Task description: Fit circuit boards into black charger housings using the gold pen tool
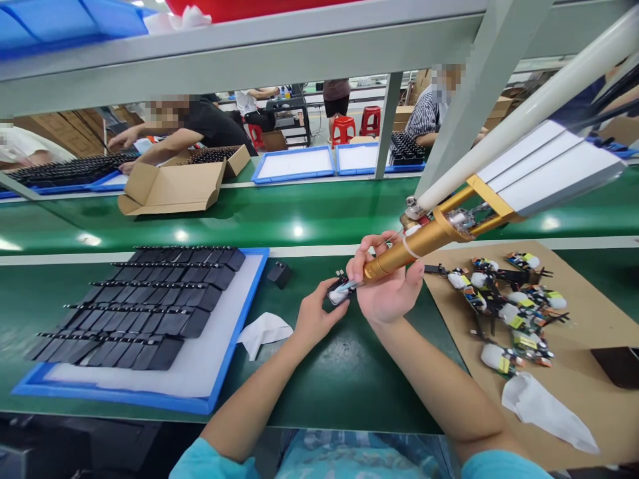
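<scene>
My left hand [313, 318] is closed on a small black power adapter [331, 287] with metal prongs and a white blob in it. My right hand [385, 301] is wrapped round a gold glue gun [399, 256], its fingers bent over the barrel. The gun slants down to the left, and its thin nozzle tip meets the adapter. Just beyond my left hand, a loose black adapter housing [279, 274] sits on the green bench [344, 379]. A crumpled white cloth [264, 331] lies left of my left forearm.
At left, a blue-rimmed tray [214, 392] carries rows of black adapters [134, 306]. Cardboard [459, 313] at right bears several circuit boards [524, 313] and a white cloth [546, 409]. A shelf beam [249, 46] crosses overhead. Co-workers [214, 123] sit beyond the green conveyor [299, 213].
</scene>
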`<action>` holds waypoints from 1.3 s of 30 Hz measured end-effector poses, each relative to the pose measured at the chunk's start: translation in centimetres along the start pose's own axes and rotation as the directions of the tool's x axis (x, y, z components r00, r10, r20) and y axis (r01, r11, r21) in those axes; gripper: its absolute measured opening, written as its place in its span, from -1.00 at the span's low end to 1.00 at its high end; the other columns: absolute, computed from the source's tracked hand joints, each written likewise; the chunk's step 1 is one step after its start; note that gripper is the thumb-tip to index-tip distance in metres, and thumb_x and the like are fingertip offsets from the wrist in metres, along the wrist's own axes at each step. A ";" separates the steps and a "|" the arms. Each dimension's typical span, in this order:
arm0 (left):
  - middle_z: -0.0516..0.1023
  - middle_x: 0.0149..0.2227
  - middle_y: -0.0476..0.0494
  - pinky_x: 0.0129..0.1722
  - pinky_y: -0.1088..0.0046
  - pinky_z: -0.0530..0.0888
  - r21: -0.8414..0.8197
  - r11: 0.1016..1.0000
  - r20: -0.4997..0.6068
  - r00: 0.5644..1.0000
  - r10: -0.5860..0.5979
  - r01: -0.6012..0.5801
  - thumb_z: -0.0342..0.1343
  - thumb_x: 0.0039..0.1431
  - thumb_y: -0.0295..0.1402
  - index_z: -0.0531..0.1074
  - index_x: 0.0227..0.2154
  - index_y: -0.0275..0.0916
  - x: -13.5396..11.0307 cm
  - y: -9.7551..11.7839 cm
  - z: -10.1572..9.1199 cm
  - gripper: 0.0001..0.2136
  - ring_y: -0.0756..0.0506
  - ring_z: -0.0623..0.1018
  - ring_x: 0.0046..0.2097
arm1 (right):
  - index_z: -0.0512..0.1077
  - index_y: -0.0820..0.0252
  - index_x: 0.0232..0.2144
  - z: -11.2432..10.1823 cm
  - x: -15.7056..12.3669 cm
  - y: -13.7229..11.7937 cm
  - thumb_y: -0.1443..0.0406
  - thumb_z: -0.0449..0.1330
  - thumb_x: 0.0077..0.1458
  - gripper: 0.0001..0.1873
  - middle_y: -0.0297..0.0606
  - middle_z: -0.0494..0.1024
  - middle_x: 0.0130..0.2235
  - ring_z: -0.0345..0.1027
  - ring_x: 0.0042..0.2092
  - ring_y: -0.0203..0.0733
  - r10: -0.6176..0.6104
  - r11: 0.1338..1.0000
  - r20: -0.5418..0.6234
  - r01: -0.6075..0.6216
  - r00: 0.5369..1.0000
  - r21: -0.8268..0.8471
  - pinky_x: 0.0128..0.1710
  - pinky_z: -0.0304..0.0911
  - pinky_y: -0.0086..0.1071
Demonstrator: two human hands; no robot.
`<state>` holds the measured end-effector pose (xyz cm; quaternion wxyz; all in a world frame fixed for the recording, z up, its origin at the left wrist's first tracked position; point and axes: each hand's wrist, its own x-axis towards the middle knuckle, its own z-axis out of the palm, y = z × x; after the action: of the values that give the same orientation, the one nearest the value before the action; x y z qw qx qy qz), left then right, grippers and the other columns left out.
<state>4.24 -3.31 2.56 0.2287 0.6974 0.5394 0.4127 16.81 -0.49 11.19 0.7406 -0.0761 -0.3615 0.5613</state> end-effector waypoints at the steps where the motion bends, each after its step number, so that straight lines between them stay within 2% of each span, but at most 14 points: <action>1: 0.59 -0.12 -0.13 -0.11 0.36 0.49 0.020 1.000 0.025 1.000 -0.019 0.018 0.17 0.09 -0.30 0.38 -0.01 -0.22 0.2 -0.3 -0.1 -0.62 -0.12 0.58 -0.15 | 0.28 0.02 -0.14 -0.1 0.1 0.0 -0.13 -0.01 0.10 -0.54 -0.35 0.36 -0.28 0.20 -0.58 -0.40 0.003 1.000 -0.008 -0.003 1.000 -0.005 -0.56 0.10 -0.38; 4: 0.58 -0.11 -0.15 -0.06 0.27 0.47 0.093 0.995 0.146 0.988 -0.058 0.045 0.16 0.08 -0.32 0.40 -0.02 -0.22 0.8 -1.6 -0.8 -0.64 -0.17 0.56 -0.09 | 0.26 0.00 -0.16 -0.5 0.6 -0.1 -0.15 -0.03 0.09 -0.54 -0.36 0.35 -0.28 0.18 -0.58 -0.40 0.005 0.999 -0.041 -0.008 0.999 -0.054 -0.56 0.12 -0.37; 7: 0.57 -0.09 -0.13 -0.04 0.22 0.46 0.122 0.991 0.296 0.952 -0.085 0.051 0.16 0.09 -0.32 0.40 -0.01 -0.19 1.5 -3.2 -1.9 -0.63 -0.19 0.55 -0.07 | 0.24 0.00 -0.17 -0.9 1.1 -0.2 -0.15 -0.03 0.08 -0.55 -0.37 0.34 -0.29 0.16 -0.59 -0.41 -0.006 0.995 -0.076 -0.001 0.997 -0.098 -0.56 0.12 -0.38; 10: 0.52 0.03 -0.16 0.07 0.18 0.41 0.091 0.993 0.354 0.930 -0.100 0.073 0.20 0.09 -0.23 0.38 0.06 -0.16 2.0 -4.0 -3.0 -0.55 -0.21 0.52 0.03 | 0.23 0.00 -0.17 -1.2 1.5 -0.2 -0.14 -0.03 0.09 -0.55 -0.37 0.34 -0.30 0.17 -0.59 -0.41 -0.021 0.995 -0.078 0.014 0.997 -0.097 -0.56 0.12 -0.37; 14: 0.49 0.09 -0.16 0.14 0.19 0.37 -0.021 0.994 0.319 0.943 -0.094 0.106 0.15 0.15 -0.19 0.36 0.10 -0.13 2.4 -3.9 -2.4 -0.55 -0.17 0.50 0.09 | 0.24 0.00 -0.15 -1.3 1.6 -0.1 -0.14 -0.03 0.09 -0.55 -0.37 0.34 -0.29 0.17 -0.58 -0.40 -0.027 0.996 -0.066 0.021 0.997 -0.089 -0.57 0.11 -0.38; 18: 0.59 -0.06 -0.13 0.03 0.32 0.45 -0.108 0.992 0.221 0.975 -0.034 0.059 0.04 0.22 -0.32 0.40 0.02 -0.20 2.4 -3.8 -0.3 -0.69 -0.07 0.58 -0.07 | 0.22 -0.02 -0.14 -1.3 1.5 -0.1 -0.15 -0.04 0.08 -0.54 -0.37 0.33 -0.28 0.17 -0.58 -0.40 -0.021 0.993 -0.070 0.013 0.997 -0.115 -0.58 0.11 -0.38; 21: 0.60 -0.15 -0.11 -0.05 0.34 0.46 0.021 0.996 0.170 0.982 0.082 -0.087 -0.03 0.21 -0.44 0.42 0.00 -0.20 2.2 -4.1 0.2 -0.69 -0.06 0.56 -0.15 | 0.22 -0.01 -0.14 -1.4 1.5 -0.1 -0.14 -0.03 0.09 -0.54 -0.37 0.33 -0.28 0.17 -0.58 -0.40 -0.018 0.994 -0.068 0.011 0.998 -0.107 -0.57 0.12 -0.37; 23: 0.59 -0.13 -0.14 -0.01 0.27 0.42 0.124 0.969 0.195 0.963 0.186 -0.212 -0.01 0.20 -0.44 0.39 0.06 -0.20 2.0 -4.2 -0.2 -0.64 -0.11 0.51 -0.10 | 0.22 0.00 -0.14 -1.4 1.5 -0.1 -0.13 -0.02 0.09 -0.55 -0.37 0.33 -0.28 0.17 -0.58 -0.41 -0.022 0.996 -0.063 0.017 0.998 -0.087 -0.56 0.12 -0.38; 25: 0.56 -0.05 -0.17 0.04 0.19 0.37 0.168 0.943 0.249 0.938 0.241 -0.287 -0.01 0.24 -0.40 0.28 0.18 -0.20 1.9 -4.2 -0.8 -0.56 -0.15 0.46 -0.03 | 0.23 0.00 -0.14 -1.5 1.6 -0.2 -0.13 -0.02 0.10 -0.55 -0.37 0.33 -0.28 0.17 -0.58 -0.41 -0.027 0.996 -0.061 0.022 0.998 -0.083 -0.56 0.12 -0.38; 27: 0.53 0.02 -0.19 0.08 0.14 0.33 0.178 0.940 0.281 0.930 0.235 -0.291 -0.07 0.30 -0.38 0.12 0.29 -0.19 1.7 -4.0 -1.1 -0.50 -0.16 0.42 0.02 | 0.22 0.00 -0.14 -1.6 1.7 -0.2 -0.13 -0.02 0.10 -0.56 -0.37 0.34 -0.28 0.17 -0.58 -0.41 -0.027 0.995 -0.066 0.020 0.997 -0.098 -0.55 0.12 -0.38; 29: 0.53 0.03 -0.18 0.09 0.13 0.32 0.196 0.948 0.267 0.944 0.196 -0.252 -0.13 0.34 -0.40 0.05 0.32 -0.18 1.5 -3.9 -1.2 -0.50 -0.15 0.42 0.03 | 0.22 -0.01 -0.15 -1.6 1.8 -0.2 -0.14 -0.01 0.09 -0.55 -0.38 0.34 -0.28 0.17 -0.58 -0.42 -0.025 0.993 -0.073 0.017 0.997 -0.113 -0.55 0.13 -0.38; 34: 0.57 -0.11 -0.17 -0.06 0.30 0.47 0.189 0.953 0.224 0.955 0.195 -0.239 -0.03 0.32 -0.30 0.38 0.12 -0.16 1.3 -4.1 -0.9 -0.66 -0.10 0.50 -0.09 | 0.22 -0.01 -0.14 -1.6 1.8 -0.1 -0.14 0.00 0.08 -0.55 -0.38 0.34 -0.29 0.16 -0.58 -0.42 -0.025 0.993 -0.075 0.016 0.997 -0.114 -0.56 0.12 -0.39; 36: 0.57 -0.14 -0.15 -0.13 0.38 0.50 0.156 0.959 0.220 0.954 0.202 -0.239 0.02 0.30 -0.26 0.42 0.08 -0.15 1.3 -4.2 -1.0 -0.67 -0.07 0.54 -0.14 | 0.22 -0.01 -0.14 -1.7 1.8 -0.1 -0.13 0.00 0.09 -0.55 -0.37 0.33 -0.28 0.16 -0.58 -0.42 -0.023 0.993 -0.069 0.015 0.997 -0.115 -0.55 0.13 -0.39; 39: 0.57 -0.13 -0.14 -0.11 0.39 0.51 0.124 0.965 0.216 0.956 0.199 -0.229 0.04 0.28 -0.25 0.43 0.06 -0.14 1.3 -4.2 -1.1 -0.68 -0.06 0.56 -0.14 | 0.22 -0.01 -0.13 -1.8 1.7 -0.1 -0.13 -0.01 0.09 -0.56 -0.37 0.33 -0.28 0.16 -0.58 -0.42 -0.029 0.993 -0.060 0.022 0.998 -0.117 -0.56 0.13 -0.39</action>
<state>1.08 -0.90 0.43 0.1838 0.8051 0.4635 0.3211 18.18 1.56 10.66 0.7529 -0.1317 -0.3716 0.5270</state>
